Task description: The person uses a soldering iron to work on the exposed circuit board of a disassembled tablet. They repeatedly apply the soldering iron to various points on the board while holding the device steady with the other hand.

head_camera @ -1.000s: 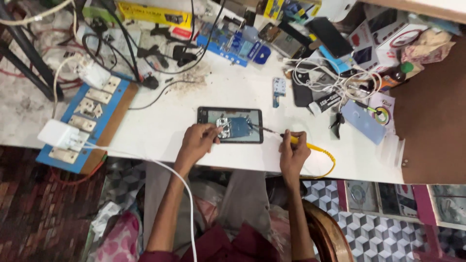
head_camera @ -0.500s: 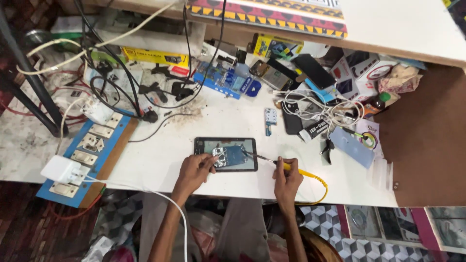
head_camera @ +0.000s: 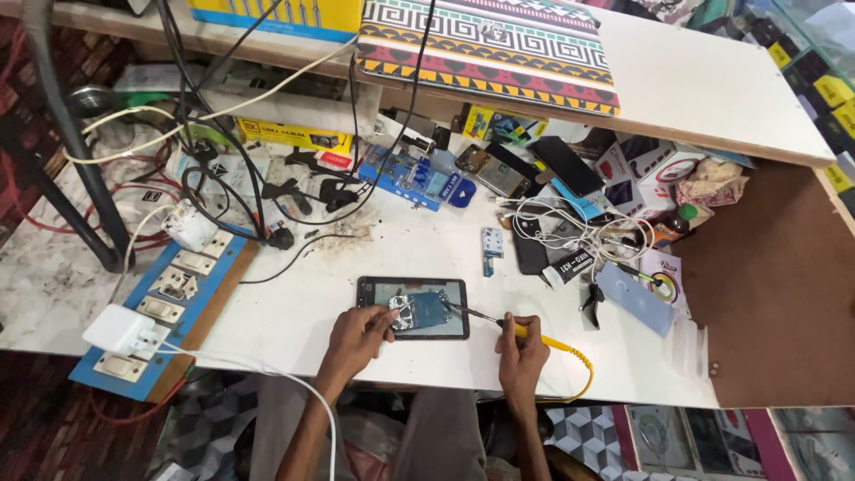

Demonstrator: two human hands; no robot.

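While the left hand point(head_camera: 356, 337) presses fingertips on the opened phone point(head_camera: 414, 307) at the near bench edge, the right hand point(head_camera: 521, 349) pinches a yellow-handled probe point(head_camera: 512, 326), tip on the board. A slip could scratch components; loose cables point(head_camera: 579, 236) lie just right.

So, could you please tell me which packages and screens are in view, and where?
Flat yellow carton: back of bench, under the shelf.
Red-and-white box: right rear, beside phones.
Dark phone screen: rear centre-right, tilted.
Opened black tablet: front centre, left hand on it.
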